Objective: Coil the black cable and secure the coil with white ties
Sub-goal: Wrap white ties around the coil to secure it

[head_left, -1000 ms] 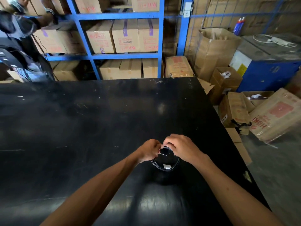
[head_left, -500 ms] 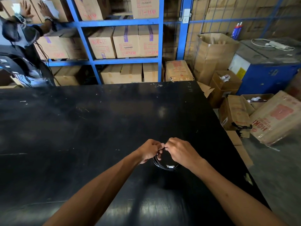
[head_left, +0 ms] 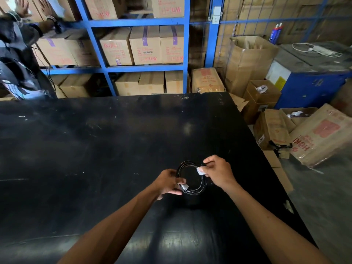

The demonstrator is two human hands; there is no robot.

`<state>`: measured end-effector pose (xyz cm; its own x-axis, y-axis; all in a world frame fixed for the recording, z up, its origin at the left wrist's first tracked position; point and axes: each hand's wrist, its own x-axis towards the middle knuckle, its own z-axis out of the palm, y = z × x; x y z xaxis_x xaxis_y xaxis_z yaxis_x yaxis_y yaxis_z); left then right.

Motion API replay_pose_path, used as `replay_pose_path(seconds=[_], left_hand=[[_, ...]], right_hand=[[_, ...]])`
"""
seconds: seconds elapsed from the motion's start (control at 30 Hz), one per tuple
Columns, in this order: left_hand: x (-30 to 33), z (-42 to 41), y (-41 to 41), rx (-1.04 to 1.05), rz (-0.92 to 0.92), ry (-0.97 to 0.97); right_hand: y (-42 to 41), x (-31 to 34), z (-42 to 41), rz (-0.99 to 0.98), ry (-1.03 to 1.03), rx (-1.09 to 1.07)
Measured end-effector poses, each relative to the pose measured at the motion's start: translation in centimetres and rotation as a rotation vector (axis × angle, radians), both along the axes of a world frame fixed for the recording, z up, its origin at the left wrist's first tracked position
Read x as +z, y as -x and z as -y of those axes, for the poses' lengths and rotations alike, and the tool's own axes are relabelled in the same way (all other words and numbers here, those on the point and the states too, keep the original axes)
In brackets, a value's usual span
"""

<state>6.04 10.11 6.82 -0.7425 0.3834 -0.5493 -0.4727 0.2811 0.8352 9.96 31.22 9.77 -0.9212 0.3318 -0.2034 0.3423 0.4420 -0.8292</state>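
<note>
A black cable (head_left: 187,164) is wound into a round coil held just above the black table (head_left: 95,149). Two white ties are on it. One white tie (head_left: 200,170) sits on the coil's right side, pinched by the fingers of my right hand (head_left: 219,173). The other white tie (head_left: 184,186) sits on the coil's lower left, gripped by my left hand (head_left: 168,182). The hands hold opposite sides of the coil, so its ring stands open between them.
Blue shelving (head_left: 185,54) with cardboard boxes stands beyond the table's far edge. A person (head_left: 17,60) reaches up to a shelf at the far left. Loose cartons (head_left: 320,136) and a blue cabinet (head_left: 312,86) crowd the floor right of the table's right edge.
My hands were together at the coil's top. They have moved apart: the left now holds the lower-left tie, the right holds the right-side tie, and the coil has turned to show both.
</note>
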Motion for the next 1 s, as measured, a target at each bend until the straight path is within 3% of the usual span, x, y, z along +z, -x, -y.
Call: replay_pose_path(seconds=[0.1,0.17,0.33,0.4,0.67,0.87,1.0], left_hand=[[-1.4,-0.2,0.3,0.098,0.076,0.020],[-2.0,-0.9,0.1,0.087,0.055,0.051],[-2.9,-2.8,0.3,0.103,0.149,-0.016],[-3.4,-3.5,0.7,0.076,0.178,-0.041],[-5.6,-6.0,3.8,-0.001,-0.027,0.211],[-11.0,-7.5,7.2,0.005,-0.049,0.399],[-9.3,-8.6,7.2,-0.001,-0.151,0.509]], right_hand=[[-0.5,-1.3,-0.5,0.069,0.221,-0.027],[-0.7,-2.3,-0.7,0.098,0.265,-0.049],[-1.1,-4.8,-2.0,0.203,0.035,-0.055],[-1.1,-5.7,-2.8,0.254,0.062,-0.062],[1.0,-9.4,-6.1,0.369,0.296,-0.153],[3.7,-11.5,-7.1,0.386,0.258,-0.161],[4.8,-12.4,-7.0,0.395,0.230,-0.174]])
